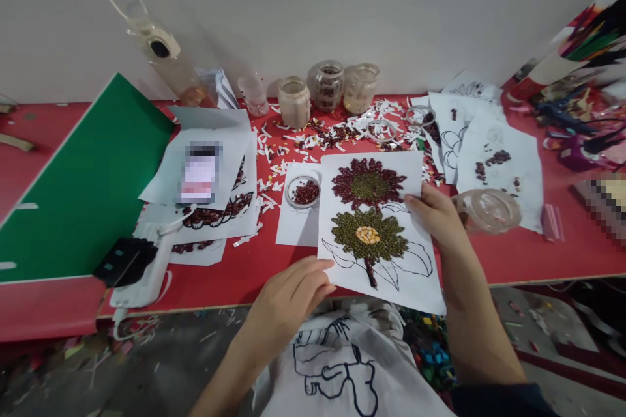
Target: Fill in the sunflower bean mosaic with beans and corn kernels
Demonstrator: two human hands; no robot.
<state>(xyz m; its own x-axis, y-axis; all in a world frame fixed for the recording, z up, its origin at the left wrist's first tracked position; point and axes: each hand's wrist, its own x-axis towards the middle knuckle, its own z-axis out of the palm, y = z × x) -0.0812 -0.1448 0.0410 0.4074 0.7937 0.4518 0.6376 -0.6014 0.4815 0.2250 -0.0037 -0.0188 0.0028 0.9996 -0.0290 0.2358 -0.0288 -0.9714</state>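
A white sheet with a bean mosaic (370, 238) is held up over the table's front edge, tilted toward me. Two flowers show on it: dark red beans around a green middle above, green beans around a yellow corn centre below. Black outlined leaves are bare paper. My left hand (293, 290) pinches its lower left edge between thumb and fingers. At the right edge my right hand (435, 212) grips it, thumb on the front and the other fingers mostly hidden behind. Just left of the sheet, a lid of red beans (304, 193) rests on another white paper (293, 231).
Glass jars (294, 104) stand along the wall behind scattered beans and paper shreds (337, 133). A clear jar (489, 210) lies near my right forearm. At left are a phone (198, 172), a power strip (147, 267) and a green board (92, 189). More drawings (508, 169) lie right.
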